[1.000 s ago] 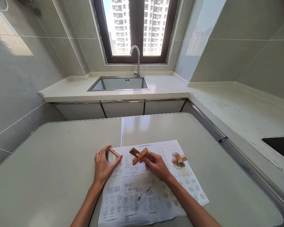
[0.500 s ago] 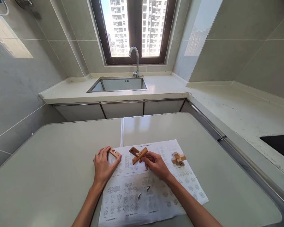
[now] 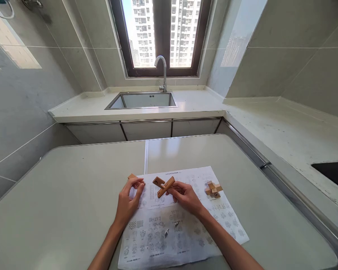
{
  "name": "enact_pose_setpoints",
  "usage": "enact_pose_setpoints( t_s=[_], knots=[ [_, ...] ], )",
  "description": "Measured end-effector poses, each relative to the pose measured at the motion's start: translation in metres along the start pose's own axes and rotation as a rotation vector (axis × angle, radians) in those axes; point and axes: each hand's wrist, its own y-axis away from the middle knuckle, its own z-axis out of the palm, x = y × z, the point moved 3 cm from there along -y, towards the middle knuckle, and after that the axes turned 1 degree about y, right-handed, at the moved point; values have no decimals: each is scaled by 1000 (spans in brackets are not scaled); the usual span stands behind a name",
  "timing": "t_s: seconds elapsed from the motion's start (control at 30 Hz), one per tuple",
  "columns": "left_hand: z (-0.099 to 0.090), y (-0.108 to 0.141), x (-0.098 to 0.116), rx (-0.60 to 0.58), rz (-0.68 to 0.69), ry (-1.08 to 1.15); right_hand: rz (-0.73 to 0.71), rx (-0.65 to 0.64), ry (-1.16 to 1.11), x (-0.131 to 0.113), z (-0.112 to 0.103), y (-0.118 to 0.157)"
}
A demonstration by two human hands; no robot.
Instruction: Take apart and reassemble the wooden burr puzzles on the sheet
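My left hand is at the upper left corner of a printed paper sheet, its fingers curled round a small notched wooden piece that they mostly hide. Between the thumb and fingers of my right hand are two joined wooden pieces, crossed at an angle and held just above the sheet. On the sheet's right side lies an assembled wooden cross, touched by neither hand.
The sheet lies on a pale table with a seam near its middle. Beyond are a counter, a sink and a faucet. A metal rail runs along the right side.
My left hand has moved slightly right, and its spread fingers have curled in over the wooden piece, which now shows less. My right hand and its crossed pieces are nearly unchanged.
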Motion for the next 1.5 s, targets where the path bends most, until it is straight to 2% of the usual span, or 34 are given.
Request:
enact_pose_setpoints(
  t_s=[0.17, 0.3, 0.53, 0.67, 0.83, 1.4, 1.5],
  knots=[
    [24, 13, 5, -175, -148, 335, -37, -74, 89, -3, 3, 2],
    [40, 19, 6, -275, -269, 524, -16, -138, -2, -2, 4, 5],
    [40, 19, 7, -366, -319, 665, 14, -267, -270, -1, 3, 8],
    [41, 19, 7, -448, -325, 714, 30, -388, -330, 0, 6, 10],
    [42, 19, 7, -494, -329, 734, 29, -454, -351, 2, 7, 10],
    [41, 19, 9, -513, -321, 710, 121, -414, -362, 16, 1, 6],
    [42, 19, 8, -511, -322, 706, 146, -329, -342, 17, 0, 5]
  ],
)
